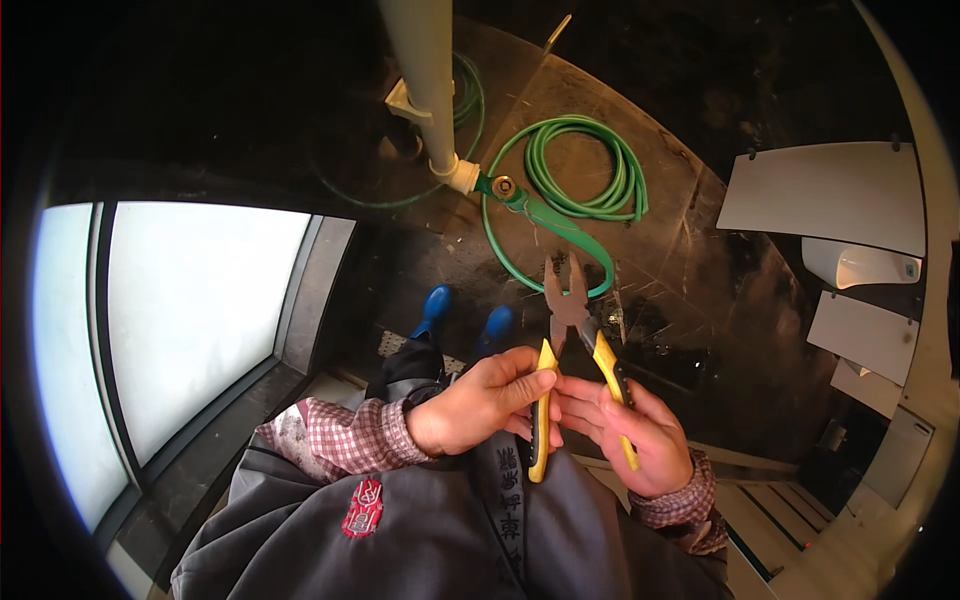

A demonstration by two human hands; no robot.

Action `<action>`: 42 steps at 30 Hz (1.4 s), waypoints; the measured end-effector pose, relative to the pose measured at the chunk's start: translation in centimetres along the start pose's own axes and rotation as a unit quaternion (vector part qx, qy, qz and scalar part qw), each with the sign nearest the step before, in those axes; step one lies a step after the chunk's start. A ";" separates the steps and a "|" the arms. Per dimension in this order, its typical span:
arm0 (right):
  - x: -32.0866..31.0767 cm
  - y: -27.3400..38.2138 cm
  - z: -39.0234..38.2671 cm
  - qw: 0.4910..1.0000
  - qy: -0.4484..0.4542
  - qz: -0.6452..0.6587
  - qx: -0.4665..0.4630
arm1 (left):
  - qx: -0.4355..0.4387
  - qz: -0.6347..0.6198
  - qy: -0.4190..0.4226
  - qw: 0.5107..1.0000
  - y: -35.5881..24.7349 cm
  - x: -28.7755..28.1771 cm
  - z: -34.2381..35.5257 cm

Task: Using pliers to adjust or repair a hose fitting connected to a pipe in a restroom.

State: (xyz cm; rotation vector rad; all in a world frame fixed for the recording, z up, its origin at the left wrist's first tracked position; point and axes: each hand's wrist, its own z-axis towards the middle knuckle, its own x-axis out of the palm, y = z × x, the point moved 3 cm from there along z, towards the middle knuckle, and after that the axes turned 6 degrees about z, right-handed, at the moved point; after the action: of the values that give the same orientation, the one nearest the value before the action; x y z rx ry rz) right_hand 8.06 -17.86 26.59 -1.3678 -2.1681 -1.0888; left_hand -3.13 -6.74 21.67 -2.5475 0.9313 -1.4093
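In front of the chest, the left hand (475, 405) pinches 1 yellow handle of the pliers (572, 345), the right hand (640, 430) closes around the other, and the steel jaws stand open, pointing away. The tool looks rigid and fairly heavy; the rubbery sleeves likely give the surest hold. On the dark floor beyond lies a coiled green hose (585, 185). No containers show.

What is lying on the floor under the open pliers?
Below the pliers, a coiled green hose lies on the dark floor, with two blue shoe tips. Hands and jacket cover the floor nearer.
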 end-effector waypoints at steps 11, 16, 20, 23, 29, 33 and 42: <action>4.4 3.9 3.2 0.999 -0.009 0.006 0.032 | 0.098 0.033 -0.074 0.992 -4.3 -0.4 -1.1; 5.0 3.4 4.1 0.999 -0.027 0.026 0.038 | 0.093 0.036 -0.087 0.991 -4.1 -1.4 -0.9; 4.9 3.0 4.8 0.998 -0.037 0.046 0.037 | 0.083 0.019 -0.092 0.992 -4.5 -2.0 -0.8; 4.9 3.1 5.5 0.996 -0.068 0.055 0.028 | 0.072 0.004 -0.091 0.993 -4.9 -2.7 -0.3; 5.2 2.8 5.9 0.995 -0.087 0.032 0.024 | 0.040 0.005 -0.097 0.994 -4.8 -3.2 -0.2; 5.4 2.5 6.0 0.995 -0.096 0.039 0.015 | 0.046 0.028 -0.074 0.996 -5.3 -3.5 -0.2; 5.4 2.2 6.6 0.986 -0.084 0.143 0.033 | 0.030 0.049 -0.087 0.995 -6.1 -3.8 -0.6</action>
State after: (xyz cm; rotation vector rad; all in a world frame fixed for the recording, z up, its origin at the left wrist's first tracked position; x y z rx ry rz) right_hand 8.15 -9.06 26.79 -1.7291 -2.0154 -0.8119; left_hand -2.21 0.38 21.37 -2.4947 0.9551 -1.1498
